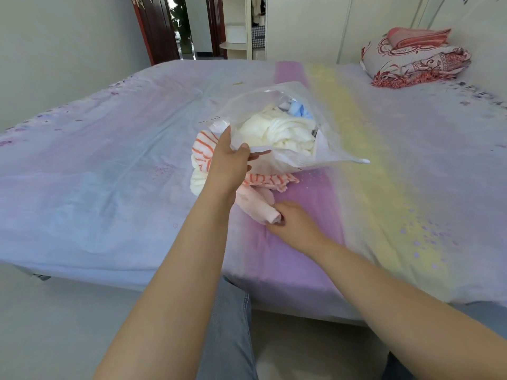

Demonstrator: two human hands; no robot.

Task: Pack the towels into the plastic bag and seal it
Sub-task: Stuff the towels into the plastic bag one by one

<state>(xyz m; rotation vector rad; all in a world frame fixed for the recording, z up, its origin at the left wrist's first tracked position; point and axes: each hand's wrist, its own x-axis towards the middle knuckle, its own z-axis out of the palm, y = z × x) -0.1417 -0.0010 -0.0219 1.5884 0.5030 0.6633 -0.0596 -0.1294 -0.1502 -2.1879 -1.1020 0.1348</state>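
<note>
The plastic bag (285, 149) is lying mid-bed, mouth facing near, its left rim being held up in the left hand's (229, 157) closed grip. Inside are sitting cream towels (277, 133) and a blue one (299, 109). The right hand (290, 220) is pinching the pink towel (258, 205), near the striped towel (203, 152) outside. Risk: the thin rim is liable to slip, collapsing the mouth during stuffing.
</note>
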